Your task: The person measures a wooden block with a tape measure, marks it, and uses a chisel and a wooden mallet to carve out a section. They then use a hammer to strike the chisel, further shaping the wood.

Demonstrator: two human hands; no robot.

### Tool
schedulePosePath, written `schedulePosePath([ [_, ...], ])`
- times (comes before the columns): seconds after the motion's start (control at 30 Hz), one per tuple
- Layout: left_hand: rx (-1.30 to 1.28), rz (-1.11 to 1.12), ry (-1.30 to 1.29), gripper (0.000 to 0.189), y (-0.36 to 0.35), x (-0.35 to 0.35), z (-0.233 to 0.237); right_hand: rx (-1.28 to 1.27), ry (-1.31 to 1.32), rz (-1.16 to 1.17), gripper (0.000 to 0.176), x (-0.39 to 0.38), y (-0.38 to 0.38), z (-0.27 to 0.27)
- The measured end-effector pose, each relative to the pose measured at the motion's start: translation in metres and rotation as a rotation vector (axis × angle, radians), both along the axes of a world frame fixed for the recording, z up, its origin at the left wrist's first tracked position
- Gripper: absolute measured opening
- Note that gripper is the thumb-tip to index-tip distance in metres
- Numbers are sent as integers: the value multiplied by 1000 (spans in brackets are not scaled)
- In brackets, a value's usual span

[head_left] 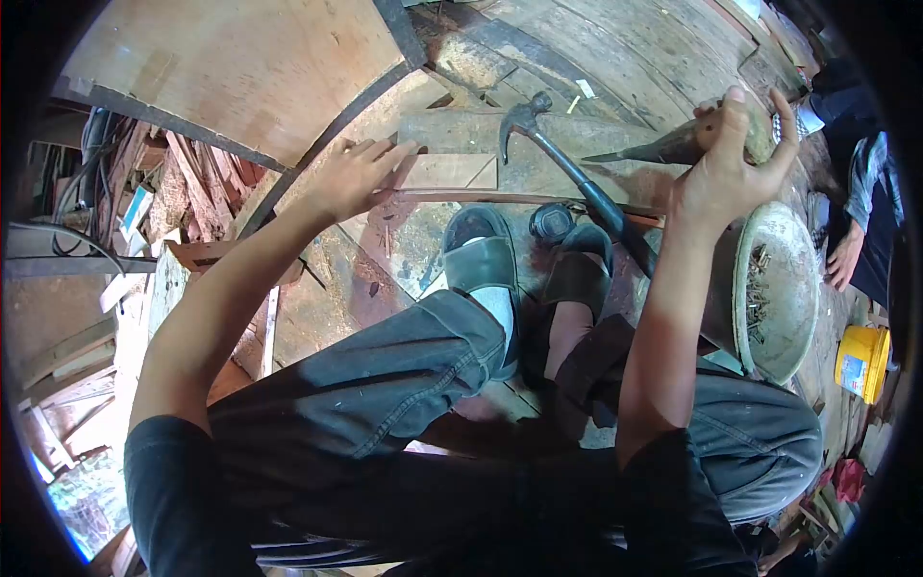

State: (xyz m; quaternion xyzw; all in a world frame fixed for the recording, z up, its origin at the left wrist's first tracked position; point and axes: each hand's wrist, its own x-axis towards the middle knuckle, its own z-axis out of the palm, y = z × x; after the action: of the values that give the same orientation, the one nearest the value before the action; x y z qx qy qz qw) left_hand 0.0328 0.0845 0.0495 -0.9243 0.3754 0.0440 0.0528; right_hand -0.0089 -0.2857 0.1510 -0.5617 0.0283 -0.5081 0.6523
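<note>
My left hand [361, 178] rests on the left end of a light wooden piece [447, 171] with a diagonal line near its right end. My right hand [735, 163] is raised at the right, its fingers curled round the thick wooden end of a dark pointed tool [663, 149], whose tip points left. Between my hands lies a claw hammer [567, 163], its head up and its dark handle running down towards my foot. A thin wooden strip [538, 199] extends under the hammer handle.
A large wooden panel [231, 62] with a dark edge stands at upper left. Beside my right forearm is a bucket [777, 298] holding nails. A yellow tub [862, 363] is at far right, near another person's hand [844, 258]. Wood scraps [202, 183] lie at left.
</note>
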Motion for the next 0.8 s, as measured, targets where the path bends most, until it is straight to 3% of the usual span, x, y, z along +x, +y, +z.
schedulePosePath([
  [0.3,-65,109,208,106,2,-16,-2,-3,-23,48,43,-1,-1,0],
  [0.5,-102,122,193,107,1,-14,0,-15,-26,75,42,-5,5,2],
  [0.57,-77,130,226,108,-1,-10,6,36,-180,211,33,-4,10,5],
  [0.63,-53,155,257,109,0,-10,10,14,-168,278,33,-7,11,8],
  [0.7,-185,109,332,109,2,-10,12,-11,-156,350,36,-13,13,8],
  [0.77,-224,117,412,108,5,-10,15,-38,-7,495,52,-20,15,9],
  [0.8,-261,91,394,107,6,-12,15,95,-81,488,48,-18,24,7],
])
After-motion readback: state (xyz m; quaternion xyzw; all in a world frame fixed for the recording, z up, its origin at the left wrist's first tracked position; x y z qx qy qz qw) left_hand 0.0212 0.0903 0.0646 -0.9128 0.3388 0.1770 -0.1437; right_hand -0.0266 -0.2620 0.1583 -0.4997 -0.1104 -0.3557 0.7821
